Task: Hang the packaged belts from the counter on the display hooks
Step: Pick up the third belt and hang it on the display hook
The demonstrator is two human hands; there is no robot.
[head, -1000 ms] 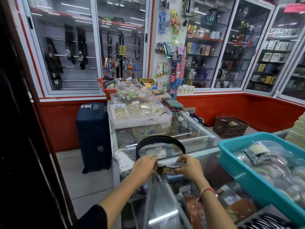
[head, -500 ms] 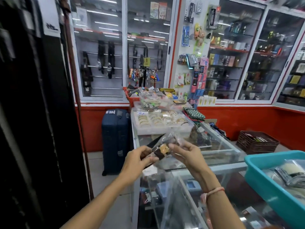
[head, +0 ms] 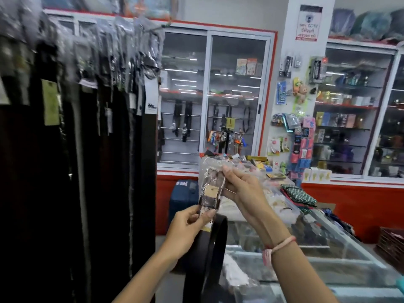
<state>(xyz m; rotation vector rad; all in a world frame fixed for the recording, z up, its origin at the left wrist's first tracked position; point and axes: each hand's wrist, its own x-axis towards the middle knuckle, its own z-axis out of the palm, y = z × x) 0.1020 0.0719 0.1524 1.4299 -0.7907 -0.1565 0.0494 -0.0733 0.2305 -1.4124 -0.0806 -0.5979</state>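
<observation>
I hold one packaged belt upright in front of me, its buckle end in a clear plastic sleeve and its dark strap hanging down in a loop. My left hand pinches the lower part of the buckle wrap. My right hand grips the top of the sleeve from the right. To the left, a dense row of hung belts in plastic sleeves dangles from a high display hook; the packaged belt is lower and to the right of that row.
The glass counter runs along the right, piled with trays and packets at its far end. A blue suitcase stands on the floor behind the belt. Glass wall cabinets line the back. A brown crate sits at right.
I have lifted the belt from counter height and turned left and up, so the hanging belt row now fills the left. The teal bin has dropped out of view.
</observation>
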